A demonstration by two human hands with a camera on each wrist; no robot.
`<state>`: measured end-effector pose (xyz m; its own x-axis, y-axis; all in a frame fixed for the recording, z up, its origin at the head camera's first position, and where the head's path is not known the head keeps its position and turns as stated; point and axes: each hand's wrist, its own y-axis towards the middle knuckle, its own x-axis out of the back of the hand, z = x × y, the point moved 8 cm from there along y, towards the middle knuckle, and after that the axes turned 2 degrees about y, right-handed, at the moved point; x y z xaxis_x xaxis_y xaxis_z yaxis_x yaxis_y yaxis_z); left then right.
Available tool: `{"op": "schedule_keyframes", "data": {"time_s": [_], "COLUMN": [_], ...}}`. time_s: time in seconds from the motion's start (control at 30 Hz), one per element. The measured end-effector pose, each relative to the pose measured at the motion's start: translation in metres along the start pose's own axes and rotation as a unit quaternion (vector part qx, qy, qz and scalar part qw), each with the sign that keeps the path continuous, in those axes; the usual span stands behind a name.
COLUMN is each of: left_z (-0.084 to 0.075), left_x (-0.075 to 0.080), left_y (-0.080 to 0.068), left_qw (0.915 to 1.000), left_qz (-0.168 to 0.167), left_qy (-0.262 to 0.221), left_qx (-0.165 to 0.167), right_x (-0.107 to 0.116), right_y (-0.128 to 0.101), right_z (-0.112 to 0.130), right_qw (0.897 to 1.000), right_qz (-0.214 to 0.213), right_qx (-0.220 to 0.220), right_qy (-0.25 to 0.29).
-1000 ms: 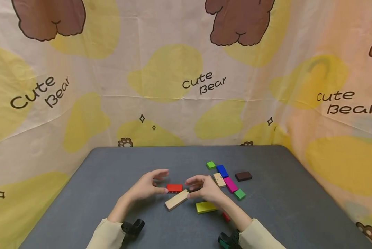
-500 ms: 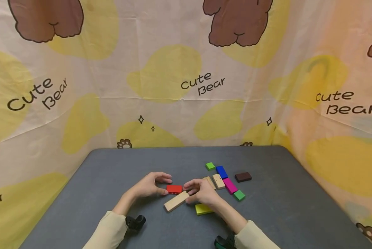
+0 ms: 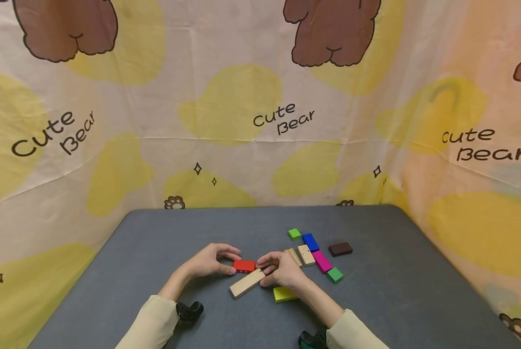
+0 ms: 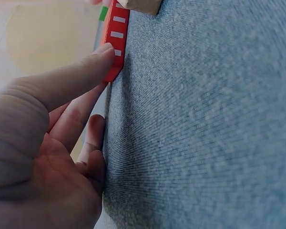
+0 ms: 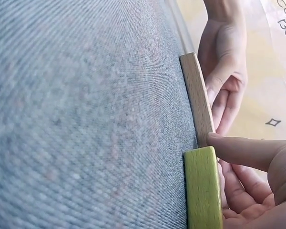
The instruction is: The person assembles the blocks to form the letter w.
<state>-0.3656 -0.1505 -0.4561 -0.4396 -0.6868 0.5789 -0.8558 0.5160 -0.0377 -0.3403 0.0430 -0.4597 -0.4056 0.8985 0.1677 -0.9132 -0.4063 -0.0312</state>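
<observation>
Fingers of the left hand (image 3: pixel 208 263) pinch the red block (image 3: pixel 244 265) lying flat on the grey worktop (image 3: pixel 155 242), thumb on its near end. Opposite them, the right hand (image 3: pixel 282 271) curls its fingers at the block's other end, thumb pressing the plain wooden block (image 3: pixel 246 283); a yellow-green block (image 3: pixel 285 293) lies just beneath.

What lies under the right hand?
Under the right hand a flat yellow-green wooden block sticks out toward the person; its far end is covered. The thumb touches a long plain wooden block.
</observation>
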Motion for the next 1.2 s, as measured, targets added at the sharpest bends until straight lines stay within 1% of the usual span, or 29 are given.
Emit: {"op": "schedule_keyframes", "data": {"time_s": [0.37,0.7,0.83,1.03,1.2], "left_z": [0.008,0.011,0.013,0.011,0.008], "left_x": [0.0,0.001,0.0,0.0,0.002], "left_y": [-0.002,-0.005,-0.004,-0.004,-0.005], "left_qw": [0.9994,0.9982,0.9975,0.9976,0.9977], "left_qz": [0.008,0.01,0.02,0.034,0.034], "left_qy": [-0.026,-0.057,-0.067,-0.061,-0.059], "left_qx": [0.019,0.019,0.011,0.002,0.0], "right_x": [-0.003,-0.004,-0.003,-0.003,-0.003], "right_y": [0.001,0.0,-0.002,-0.008,-0.015], "right_z": [-0.002,-0.002,-0.001,0.002,0.005], "right_qw": [1.0,1.0,0.999,0.997,0.993], "right_qz": [0.002,0.011,0.015,0.025,0.024], "right_qx": [-0.005,0.005,0.002,0.003,0.004], "right_qy": [0.002,-0.012,-0.028,-0.074,-0.116]}}
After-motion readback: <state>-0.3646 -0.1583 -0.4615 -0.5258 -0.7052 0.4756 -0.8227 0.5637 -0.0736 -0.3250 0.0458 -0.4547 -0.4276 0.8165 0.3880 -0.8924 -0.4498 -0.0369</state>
